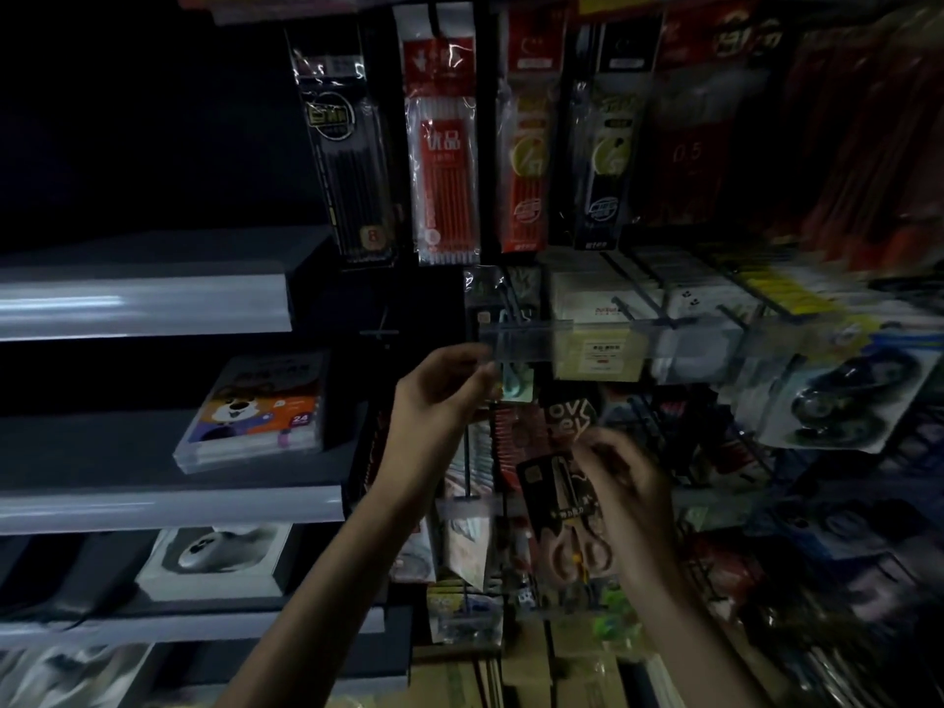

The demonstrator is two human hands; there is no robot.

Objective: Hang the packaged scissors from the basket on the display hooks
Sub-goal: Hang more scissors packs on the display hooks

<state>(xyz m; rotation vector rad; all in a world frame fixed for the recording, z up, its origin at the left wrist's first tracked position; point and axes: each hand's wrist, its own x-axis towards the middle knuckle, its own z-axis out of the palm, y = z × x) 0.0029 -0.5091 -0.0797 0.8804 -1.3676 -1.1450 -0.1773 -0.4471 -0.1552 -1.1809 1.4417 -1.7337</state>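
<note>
Packaged scissors (564,508), black card with pinkish handles, are held low in front of the display, and my right hand (626,482) grips the pack near its top. My left hand (439,396) is higher up, fingers pinching the end of a clear label strip (516,342) below the hanging pen packs (442,145).

Clear label strip (587,342) crosses hooks (638,311); hanging packs (444,145) above.
</note>
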